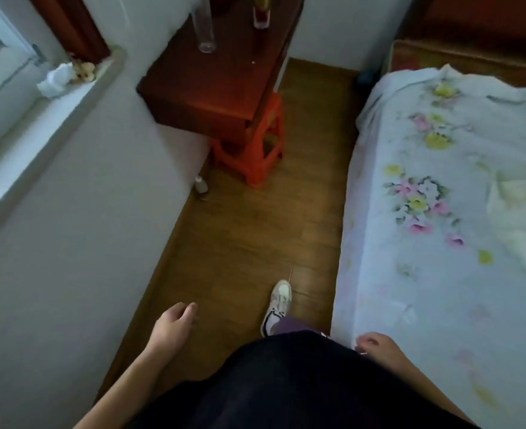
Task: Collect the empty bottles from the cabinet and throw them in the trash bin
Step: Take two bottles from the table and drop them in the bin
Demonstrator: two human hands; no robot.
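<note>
A dark red wooden cabinet (221, 72) stands against the far wall. On its top stands a tall clear bottle (204, 29), and to its right a second bottle (261, 10) with a gold upper part, cut off by the frame's top edge. A small bottle (201, 185) stands on the floor by the wall. My left hand (175, 323) hangs low over the floor, fingers loosely apart and holding nothing. My right hand (376, 343) hangs by the bed's edge with curled fingers, and nothing shows in it. Both hands are far from the cabinet. No trash bin is in view.
An orange plastic stool (255, 150) is tucked under the cabinet's front. A bed with a floral sheet (441, 196) fills the right side. A windowsill (66, 85) with crumpled tissue runs along the left wall. A narrow strip of wooden floor (255, 230) leads to the cabinet.
</note>
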